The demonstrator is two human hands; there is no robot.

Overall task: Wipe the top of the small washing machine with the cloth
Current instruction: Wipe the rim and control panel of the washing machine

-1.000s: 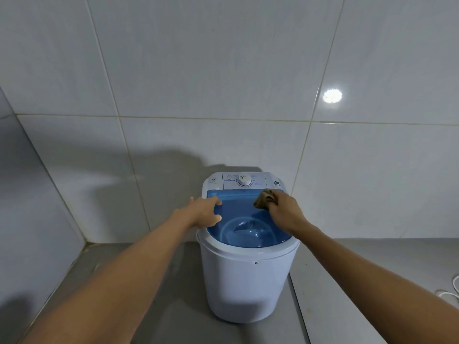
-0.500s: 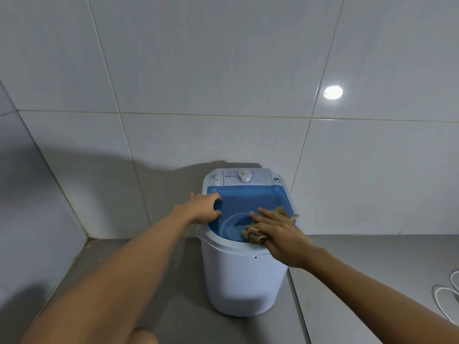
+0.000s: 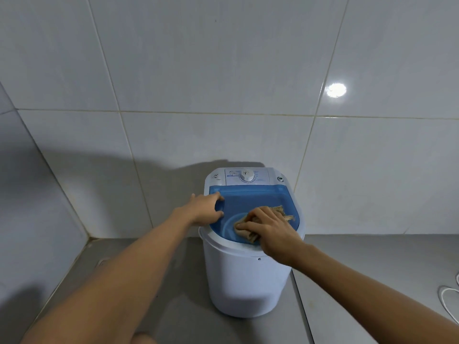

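Note:
A small white washing machine (image 3: 246, 281) stands on the grey floor against the tiled wall. Its top has a translucent blue lid (image 3: 250, 198) and a white control panel with a dial (image 3: 247, 175) at the back. My right hand (image 3: 270, 229) lies flat on a brown cloth (image 3: 279, 211), pressing it onto the front right of the lid. My left hand (image 3: 205, 208) grips the lid's left edge, thumb on the blue surface.
Grey tiled walls meet in a corner at the left (image 3: 82, 219). A white cable (image 3: 447, 296) lies on the floor at the far right. A floor drain (image 3: 103, 261) sits near the left wall.
My right hand with the cloth has moved from the lid's back right, near the panel, down to its front right, then slid slightly left. My left hand stays on the left edge.

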